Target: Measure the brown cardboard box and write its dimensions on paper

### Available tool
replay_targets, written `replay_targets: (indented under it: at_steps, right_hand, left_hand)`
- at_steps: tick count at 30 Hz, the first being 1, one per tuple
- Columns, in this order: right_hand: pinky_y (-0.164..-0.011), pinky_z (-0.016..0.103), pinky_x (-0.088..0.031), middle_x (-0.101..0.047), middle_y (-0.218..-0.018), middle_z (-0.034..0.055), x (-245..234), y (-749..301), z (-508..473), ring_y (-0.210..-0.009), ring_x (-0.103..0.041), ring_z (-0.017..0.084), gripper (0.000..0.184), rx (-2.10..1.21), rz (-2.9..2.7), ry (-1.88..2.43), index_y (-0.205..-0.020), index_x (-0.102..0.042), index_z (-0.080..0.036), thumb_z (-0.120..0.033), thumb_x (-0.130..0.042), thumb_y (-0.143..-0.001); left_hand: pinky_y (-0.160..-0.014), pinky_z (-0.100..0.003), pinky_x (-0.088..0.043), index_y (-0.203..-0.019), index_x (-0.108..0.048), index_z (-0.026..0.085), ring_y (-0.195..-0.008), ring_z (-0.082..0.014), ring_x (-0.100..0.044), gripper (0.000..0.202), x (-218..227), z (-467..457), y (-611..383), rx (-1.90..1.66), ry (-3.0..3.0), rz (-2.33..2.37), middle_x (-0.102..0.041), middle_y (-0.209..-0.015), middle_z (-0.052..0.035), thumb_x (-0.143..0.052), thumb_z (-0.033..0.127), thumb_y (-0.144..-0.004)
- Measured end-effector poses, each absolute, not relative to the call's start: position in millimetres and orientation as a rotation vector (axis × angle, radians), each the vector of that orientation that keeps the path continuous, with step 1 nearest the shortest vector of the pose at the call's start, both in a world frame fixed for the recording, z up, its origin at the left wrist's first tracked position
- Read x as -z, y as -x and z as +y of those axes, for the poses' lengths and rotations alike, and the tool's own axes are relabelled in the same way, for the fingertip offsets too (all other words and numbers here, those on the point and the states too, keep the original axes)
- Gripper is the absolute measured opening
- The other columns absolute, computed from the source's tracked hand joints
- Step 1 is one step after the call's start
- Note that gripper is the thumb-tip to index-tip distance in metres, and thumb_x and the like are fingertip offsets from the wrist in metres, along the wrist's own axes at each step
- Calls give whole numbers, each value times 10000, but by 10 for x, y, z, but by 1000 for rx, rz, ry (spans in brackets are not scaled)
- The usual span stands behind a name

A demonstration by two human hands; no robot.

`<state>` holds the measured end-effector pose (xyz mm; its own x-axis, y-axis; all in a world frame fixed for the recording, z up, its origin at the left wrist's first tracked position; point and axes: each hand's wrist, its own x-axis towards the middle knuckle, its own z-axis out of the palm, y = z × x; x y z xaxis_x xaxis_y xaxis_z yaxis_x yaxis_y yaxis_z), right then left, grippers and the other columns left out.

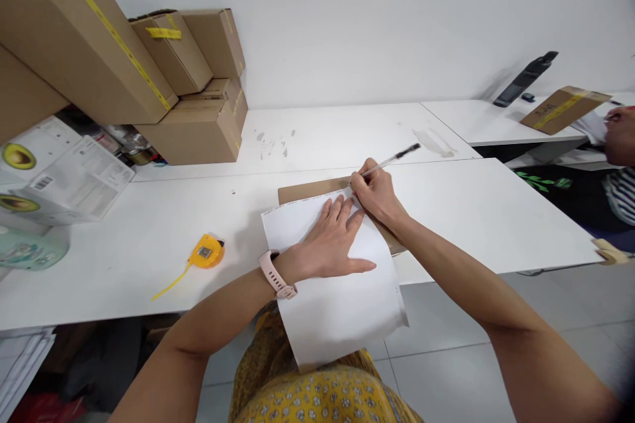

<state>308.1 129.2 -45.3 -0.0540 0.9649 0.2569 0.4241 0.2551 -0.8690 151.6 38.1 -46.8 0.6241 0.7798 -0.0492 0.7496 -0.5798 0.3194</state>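
Spread left hand (333,246) presses limp-looking paper (342,320) overhanging the table's near edge (501,269); right hand (376,195) pinches likely-light pen (391,160) near its tip.

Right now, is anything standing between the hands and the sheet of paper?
Nothing visible is in the way. The left hand lies spread on the paper, and the right hand holds the pen at its upper edge. The tape measure sits off to the left.

White paper (330,317) over brown cardboard (307,192), black-capped pen (391,160) slanting at top edge
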Motion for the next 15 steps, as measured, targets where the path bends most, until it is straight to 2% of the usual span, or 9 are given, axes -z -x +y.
replay_targets:
  at_steps: [3, 7, 10, 11, 13, 15]
  right_hand:
    - [-633, 299, -485, -552, -640, -50, 371, -3144, 1255, -591, -575, 152, 189, -627, -1383, 1206, -891, -454, -263, -434, -511, -949]
    - [-672, 350, -524, -635, -716, -15, 390, -3397, 704, -601, -627, 179, 283, -325, -1138, 1189, -1071, -523, -254, -505, -408, -1010]
    - [-739, 388, -519, -641, -663, -6, 645, -3619, 66, -639, -659, 217, 276, -109, -1056, 1498, -1009, -575, -257, -494, -434, -1010]
    - [-738, 380, -517, -664, -675, 10, 756, -3670, -124, -676, -677, 224, 279, -132, -1123, 1592, -933, -580, -259, -494, -445, -1002]
    - [-643, 346, -510, -685, -683, 17, 964, -3712, -419, -636, -661, 215, 290, -323, -1321, 1649, -810, -552, -266, -528, -546, -934]
    - [-532, 313, -475, -673, -669, -1, 1097, -3682, -592, -555, -603, 188, 319, -512, -1461, 1585, -762, -494, -275, -535, -657, -850]
  left_hand:
    - [-1284, -560, -55, -1611, -266, 76, -1610, -409, 13, 1033, 483, 376, -1507, -129, -2556, 1241, -81, -1729, -249, -519, 779, -897]
    - [-1285, -573, -54, -1624, -239, 70, -1607, -408, 38, 1049, 481, 364, -1495, -111, -2560, 1234, -76, -1724, -256, -504, 785, -904]
    - [-1287, -578, -50, -1625, -234, 66, -1605, -403, 54, 1050, 478, 361, -1495, -109, -2553, 1227, -59, -1723, -258, -497, 788, -909]
    - [-1288, -574, -47, -1624, -236, 63, -1605, -400, 58, 1045, 476, 363, -1499, -107, -2548, 1228, -57, -1723, -258, -498, 783, -914]
    - [-1292, -564, -48, -1618, -254, 64, -1606, -395, 52, 1017, 463, 370, -1507, -104, -2529, 1233, -67, -1724, -256, -505, 766, -926]
    - [-1299, -543, -82, -1611, -281, 84, -1613, -378, 12, 968, 415, 364, -1504, -128, -2497, 1238, -104, -1727, -240, -512, 742, -939]
